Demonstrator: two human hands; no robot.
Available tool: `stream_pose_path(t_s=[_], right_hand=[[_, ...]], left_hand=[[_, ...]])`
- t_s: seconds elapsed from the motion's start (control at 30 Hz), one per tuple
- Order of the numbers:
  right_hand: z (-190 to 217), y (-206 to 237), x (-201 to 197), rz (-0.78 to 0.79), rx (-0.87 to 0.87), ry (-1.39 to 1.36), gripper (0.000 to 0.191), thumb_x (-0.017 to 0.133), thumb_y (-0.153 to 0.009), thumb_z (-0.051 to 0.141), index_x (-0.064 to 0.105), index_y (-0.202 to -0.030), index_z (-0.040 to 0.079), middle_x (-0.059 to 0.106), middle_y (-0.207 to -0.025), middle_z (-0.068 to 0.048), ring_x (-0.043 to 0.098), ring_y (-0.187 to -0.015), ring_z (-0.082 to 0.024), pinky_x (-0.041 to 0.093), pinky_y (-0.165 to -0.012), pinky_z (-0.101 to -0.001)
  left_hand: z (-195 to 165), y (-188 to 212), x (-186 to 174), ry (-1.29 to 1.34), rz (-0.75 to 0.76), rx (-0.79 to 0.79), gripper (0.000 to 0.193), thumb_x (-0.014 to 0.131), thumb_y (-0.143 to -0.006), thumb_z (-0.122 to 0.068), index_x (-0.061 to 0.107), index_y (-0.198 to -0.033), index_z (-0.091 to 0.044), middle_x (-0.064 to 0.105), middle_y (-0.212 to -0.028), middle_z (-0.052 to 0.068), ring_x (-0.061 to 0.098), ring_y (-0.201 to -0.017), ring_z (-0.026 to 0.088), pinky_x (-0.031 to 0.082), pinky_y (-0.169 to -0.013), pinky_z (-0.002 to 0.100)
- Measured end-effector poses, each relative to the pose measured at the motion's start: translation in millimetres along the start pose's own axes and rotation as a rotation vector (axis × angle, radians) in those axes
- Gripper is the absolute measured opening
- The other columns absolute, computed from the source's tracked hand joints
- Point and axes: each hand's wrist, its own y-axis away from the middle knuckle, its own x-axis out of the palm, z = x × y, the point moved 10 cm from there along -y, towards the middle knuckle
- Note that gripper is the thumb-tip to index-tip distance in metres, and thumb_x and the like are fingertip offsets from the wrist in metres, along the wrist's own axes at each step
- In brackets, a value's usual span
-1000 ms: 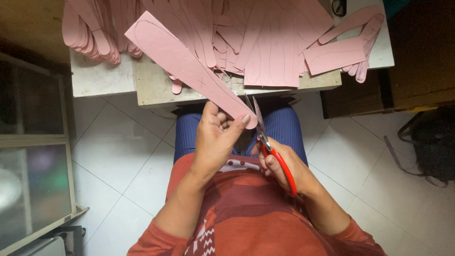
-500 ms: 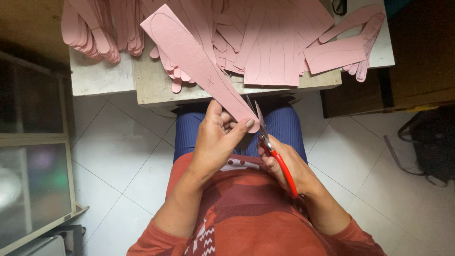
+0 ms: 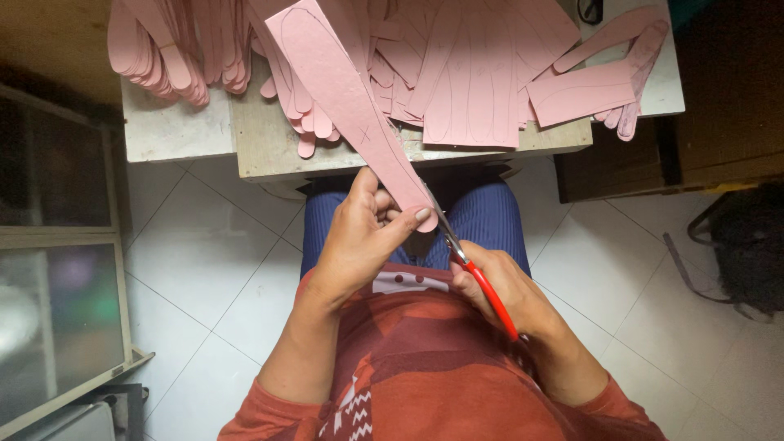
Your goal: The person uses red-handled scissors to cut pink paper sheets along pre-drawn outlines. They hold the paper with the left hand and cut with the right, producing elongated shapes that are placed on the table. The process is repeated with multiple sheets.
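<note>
small workshop, probably | pink cutout stacks [image 3: 163, 49] | worn workbench [image 3: 269, 151]

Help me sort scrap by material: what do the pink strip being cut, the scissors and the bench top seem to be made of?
Pink strip: probably thin card or fibreboard; matte, speckled, holds flat, pencil lines on it.
Scissors: bright metal blades; glossy red handles, likely plastic or coated.
Bench top: looks like bare, worn wood, pale and scuffed.
The left hand grips the strip; the right hand works the scissors.

Both forearms reach forward from the body over the lap. The left hand [image 3: 359, 237] pinches with thumb and fingers bent; the right hand [image 3: 498, 286] is closed, knuckles up.
</note>
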Motion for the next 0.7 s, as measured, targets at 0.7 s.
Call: stream_pose_path(t_s=[0.7], right_hand=[[-20.1,-1.4,5.6,0.008,0.237,0.022,0.026,0.056,-0.096,0.028,0.056,-0.087,0.004,0.055,-0.062,-0.007,0.052,-0.058,-0.017,0.047,-0.056,-0.0335]], left_hand=[[3.8,-1.3,-15.8,0.11,-0.158,0.104,0.04,0.068,-0.098,-0.008,0.05,-0.132,-0.002,0.073,-0.092,0.005,0.068,-0.078,0.004,0.054,-0.067,0.018]])
